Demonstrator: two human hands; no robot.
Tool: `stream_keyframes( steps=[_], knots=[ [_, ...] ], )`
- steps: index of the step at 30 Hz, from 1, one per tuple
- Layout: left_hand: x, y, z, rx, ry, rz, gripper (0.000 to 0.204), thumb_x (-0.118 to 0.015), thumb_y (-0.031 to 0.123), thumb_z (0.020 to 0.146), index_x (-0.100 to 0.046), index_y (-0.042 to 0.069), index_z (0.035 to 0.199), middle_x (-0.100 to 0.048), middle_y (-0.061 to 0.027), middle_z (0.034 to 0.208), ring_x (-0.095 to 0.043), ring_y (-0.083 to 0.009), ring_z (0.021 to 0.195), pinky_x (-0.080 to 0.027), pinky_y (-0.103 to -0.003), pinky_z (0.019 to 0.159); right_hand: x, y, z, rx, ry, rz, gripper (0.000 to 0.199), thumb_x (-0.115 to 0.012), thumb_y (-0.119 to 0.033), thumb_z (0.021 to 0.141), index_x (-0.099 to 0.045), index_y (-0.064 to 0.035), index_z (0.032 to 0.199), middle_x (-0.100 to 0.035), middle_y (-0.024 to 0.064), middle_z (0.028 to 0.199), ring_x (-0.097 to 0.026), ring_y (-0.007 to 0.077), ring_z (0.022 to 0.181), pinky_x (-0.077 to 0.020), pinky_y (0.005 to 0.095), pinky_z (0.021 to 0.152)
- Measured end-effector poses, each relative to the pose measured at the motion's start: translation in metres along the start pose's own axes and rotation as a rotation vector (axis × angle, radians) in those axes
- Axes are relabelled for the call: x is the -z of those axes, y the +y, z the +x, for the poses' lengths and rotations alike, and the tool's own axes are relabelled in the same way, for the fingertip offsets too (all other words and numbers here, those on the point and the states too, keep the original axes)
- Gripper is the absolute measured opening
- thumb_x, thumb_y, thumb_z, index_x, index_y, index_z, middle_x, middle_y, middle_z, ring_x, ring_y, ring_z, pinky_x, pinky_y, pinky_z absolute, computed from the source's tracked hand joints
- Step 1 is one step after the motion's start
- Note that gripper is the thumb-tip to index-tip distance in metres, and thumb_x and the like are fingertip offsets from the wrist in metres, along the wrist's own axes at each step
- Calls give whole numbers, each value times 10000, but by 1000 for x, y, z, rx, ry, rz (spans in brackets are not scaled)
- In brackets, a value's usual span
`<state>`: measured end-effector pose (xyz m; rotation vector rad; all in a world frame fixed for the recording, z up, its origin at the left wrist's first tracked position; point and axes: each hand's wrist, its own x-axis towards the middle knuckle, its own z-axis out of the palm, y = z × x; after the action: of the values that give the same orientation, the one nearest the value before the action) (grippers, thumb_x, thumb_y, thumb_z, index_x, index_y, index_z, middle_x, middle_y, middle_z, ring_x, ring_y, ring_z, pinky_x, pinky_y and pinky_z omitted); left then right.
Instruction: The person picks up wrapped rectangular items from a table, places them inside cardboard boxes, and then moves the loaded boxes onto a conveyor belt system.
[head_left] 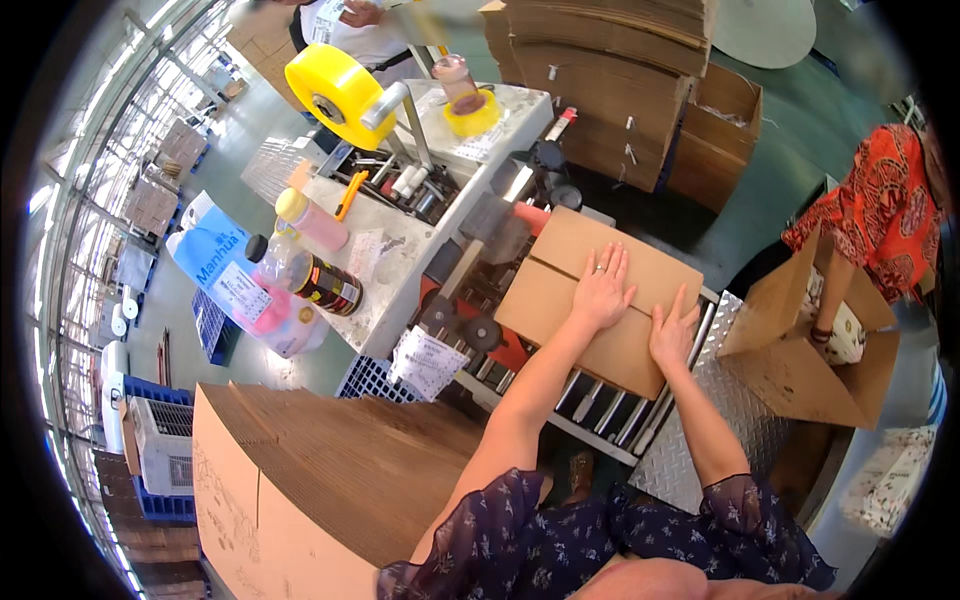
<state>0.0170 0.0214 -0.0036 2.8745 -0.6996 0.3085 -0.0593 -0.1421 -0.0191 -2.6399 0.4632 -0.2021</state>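
Note:
A closed brown cardboard box point(540, 300) rests on the rollers of a carton sealing machine. My left hand point(602, 290) lies flat on its top, across the middle seam, fingers stretched out and a ring on one of them. Near the box's right edge my right hand point(673, 335) presses on the top with its fingers extended. Neither hand grips anything. The box's far left corner reaches the machine's red and black parts. Above the machine's table, a large yellow tape roll point(335, 95) hangs on its holder.
Bottles, including a dark-labelled one point(333, 285), and an orange cutter point(351, 195) stand or lie on the machine's table point(400, 235). Stacked flat cardboard point(340, 470) rises at my left. At right, a person in a red patterned top point(870, 210) reaches into an open box point(800, 370).

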Motion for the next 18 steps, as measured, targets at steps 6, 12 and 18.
stream_keyframes(
  steps=[6, 12, 18],
  knots=[
    [8, -60, -5, 52, 148, 88, 599, -519, 346, 955, -426, 32, 1456, -342, -132, 1566, -258, -320, 1470, -202, -493, 1185, -31, -70, 7, 16, 3, 35, 731, -500, -430, 989, -195, -82, 1555, -232, 395, 1467, -519, 543, 1147, -476, 545, 945],
    [46, 6, -70, 504, 685, -390, 483, -558, 16, 805, -539, 9, 1287, -443, -255, 1355, -383, -408, 1315, -276, -517, 1094, -56, -102, 29, 65, -48, 79, 639, -502, -381, 992, -325, -48, 1507, -263, 364, 1500, -422, 574, 1251, -396, 535, 1056],
    [75, 62, -187, 656, 520, -407, 401, -618, 2, 801, -563, 28, 1198, -413, -241, 1300, -419, -423, 1177, -360, -521, 989, 193, -310, -161, 1491, -72, 1039, 306, -751, -217, 780, -648, -18, 988, -620, 168, 1080, -567, 345, 1018, -456, 460, 891]
  ],
)
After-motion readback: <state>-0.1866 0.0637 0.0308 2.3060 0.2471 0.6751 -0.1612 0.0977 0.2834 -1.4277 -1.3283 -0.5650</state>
